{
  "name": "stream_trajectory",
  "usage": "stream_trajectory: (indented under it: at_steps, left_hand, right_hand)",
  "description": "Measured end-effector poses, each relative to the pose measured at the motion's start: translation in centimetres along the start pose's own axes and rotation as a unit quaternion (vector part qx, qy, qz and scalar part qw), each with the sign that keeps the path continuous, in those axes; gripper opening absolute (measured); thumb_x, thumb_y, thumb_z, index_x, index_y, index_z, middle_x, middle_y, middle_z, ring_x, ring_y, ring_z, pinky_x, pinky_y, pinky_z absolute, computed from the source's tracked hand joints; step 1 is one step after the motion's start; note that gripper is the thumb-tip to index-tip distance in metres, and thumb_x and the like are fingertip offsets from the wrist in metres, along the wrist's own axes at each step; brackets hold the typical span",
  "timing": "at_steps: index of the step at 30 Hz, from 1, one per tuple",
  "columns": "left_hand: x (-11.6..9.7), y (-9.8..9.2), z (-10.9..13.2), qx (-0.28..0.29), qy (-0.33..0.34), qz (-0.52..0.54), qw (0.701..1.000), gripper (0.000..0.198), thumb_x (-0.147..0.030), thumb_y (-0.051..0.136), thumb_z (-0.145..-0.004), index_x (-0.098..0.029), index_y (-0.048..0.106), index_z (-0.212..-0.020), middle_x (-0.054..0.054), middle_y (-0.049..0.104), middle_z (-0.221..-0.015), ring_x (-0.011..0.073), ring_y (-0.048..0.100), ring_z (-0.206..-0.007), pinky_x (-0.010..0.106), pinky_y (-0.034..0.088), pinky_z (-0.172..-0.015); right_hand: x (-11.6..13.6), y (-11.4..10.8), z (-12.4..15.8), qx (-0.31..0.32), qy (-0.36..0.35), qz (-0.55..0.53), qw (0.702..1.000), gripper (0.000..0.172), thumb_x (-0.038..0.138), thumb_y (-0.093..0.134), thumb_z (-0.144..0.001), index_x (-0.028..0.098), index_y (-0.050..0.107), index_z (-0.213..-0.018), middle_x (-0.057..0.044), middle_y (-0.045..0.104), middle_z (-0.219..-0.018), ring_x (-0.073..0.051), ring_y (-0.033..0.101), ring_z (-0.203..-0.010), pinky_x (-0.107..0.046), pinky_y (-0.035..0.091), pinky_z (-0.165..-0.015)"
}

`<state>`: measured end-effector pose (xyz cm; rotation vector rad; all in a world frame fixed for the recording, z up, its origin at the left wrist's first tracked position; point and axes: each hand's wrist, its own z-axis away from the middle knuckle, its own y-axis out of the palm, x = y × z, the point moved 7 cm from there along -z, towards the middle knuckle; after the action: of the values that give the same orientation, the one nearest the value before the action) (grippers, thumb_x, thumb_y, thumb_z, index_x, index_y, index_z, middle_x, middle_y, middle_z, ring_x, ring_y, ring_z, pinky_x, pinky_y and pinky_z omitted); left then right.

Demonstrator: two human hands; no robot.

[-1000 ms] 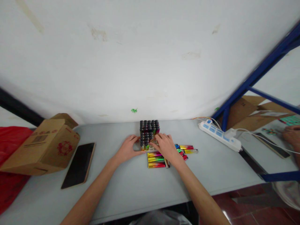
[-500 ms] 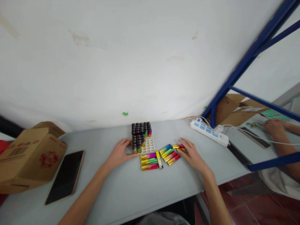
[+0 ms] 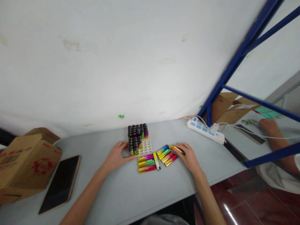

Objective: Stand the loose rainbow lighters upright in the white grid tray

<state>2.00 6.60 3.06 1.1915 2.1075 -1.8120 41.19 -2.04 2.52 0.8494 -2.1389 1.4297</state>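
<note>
My left hand [image 3: 117, 155], open round the near-left corner of the tray [image 3: 147, 148], should brace lightly — upright lighters [image 3: 134, 142] could tip. My right hand [image 3: 187, 153] touches a gold lighter [image 3: 180, 149] right of it — grip unclear.

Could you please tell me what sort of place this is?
Probably a shared workroom: a grey table bears a tray of what look like lighters, a power strip lies near the wall, and another person's hand shows beyond the blue frame.
</note>
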Motion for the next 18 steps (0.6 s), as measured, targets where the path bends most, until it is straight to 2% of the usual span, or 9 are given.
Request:
stream_trajectory:
  at_steps: [2,5,6,8,10,13,18]
  left_hand:
    - [0.0,0.0,0.0,0.002,-0.001,0.001,1.000,0.068,-0.078,0.084,-0.076,-0.022,0.077,-0.114,0.011,0.077,-0.114,0.0345,0.072,-0.106,0.048,0.061,-0.101]
    - [-0.1,0.0,-0.1,0.006,-0.004,-0.004,1.000,0.068,-0.079,0.084,-0.077,-0.021,0.076,-0.113,0.011,0.077,-0.112,0.0343,0.072,-0.106,0.047,0.061,-0.100]
    - [-0.2,0.0,-0.1,0.007,-0.003,-0.005,1.000,0.068,-0.079,0.083,-0.077,-0.021,0.076,-0.112,0.011,0.076,-0.112,0.0342,0.072,-0.105,0.046,0.061,-0.100]
    - [-0.2,0.1,-0.1,0.007,0.000,-0.004,1.000,0.067,-0.079,0.082,-0.078,-0.021,0.076,-0.111,0.011,0.076,-0.111,0.0339,0.072,-0.104,0.046,0.061,-0.100]
    - [-0.2,0.1,0.0,0.004,0.003,-0.001,1.000,0.067,-0.078,0.083,-0.079,-0.021,0.076,-0.112,0.010,0.076,-0.112,0.0336,0.072,-0.104,0.046,0.061,-0.099]
    - [-0.2,0.2,0.0,0.005,0.003,0.000,1.000,0.067,-0.077,0.085,-0.078,-0.021,0.075,-0.113,0.010,0.075,-0.112,0.0332,0.071,-0.103,0.046,0.060,-0.099]
    - [-0.4,0.5,0.1,0.015,-0.010,-0.003,1.000,0.069,-0.077,0.086,-0.077,-0.019,0.075,-0.114,0.011,0.075,-0.114,0.0340,0.070,-0.106,0.047,0.059,-0.101]
  right_hand:
    - [0.5,0.1,-0.3,-0.013,0.000,0.000,1.000,0.048,0.064,0.055,-0.110,0.027,0.086,-0.109,-0.014,0.078,-0.107,-0.032,0.070,-0.103,-0.051,0.058,-0.096]
    - [0.7,-0.7,-0.6,-0.068,0.019,-0.024,0.997,0.055,0.072,0.058,-0.106,0.024,0.085,-0.104,-0.015,0.076,-0.111,-0.033,0.069,-0.109,-0.051,0.056,-0.100]
    - [0.5,-1.1,-0.6,-0.088,0.036,-0.046,0.994,0.056,0.073,0.058,-0.105,0.023,0.083,-0.104,-0.015,0.076,-0.109,-0.032,0.069,-0.106,-0.049,0.057,-0.096]
    - [0.1,-1.9,-0.6,-0.118,0.082,-0.098,0.985,0.056,0.074,0.056,-0.105,0.022,0.077,-0.103,-0.009,0.074,-0.091,-0.027,0.068,-0.087,-0.040,0.057,-0.081]
    - [-0.2,-2.2,-0.6,-0.126,0.126,-0.138,0.974,0.057,0.074,0.051,-0.107,0.022,0.073,-0.100,-0.002,0.064,-0.074,-0.021,0.060,-0.068,-0.033,0.050,-0.065]
    - [0.8,-1.5,-1.6,-0.084,0.148,-0.180,0.969,0.059,0.076,0.049,-0.106,0.021,0.072,-0.101,0.003,0.055,-0.064,-0.017,0.050,-0.056,-0.030,0.041,-0.054]
    - [4.8,2.3,-5.6,0.049,0.151,-0.294,0.942,0.064,0.080,0.049,-0.104,0.022,0.071,-0.116,0.008,0.047,-0.060,-0.013,0.041,-0.043,-0.026,0.031,-0.042]
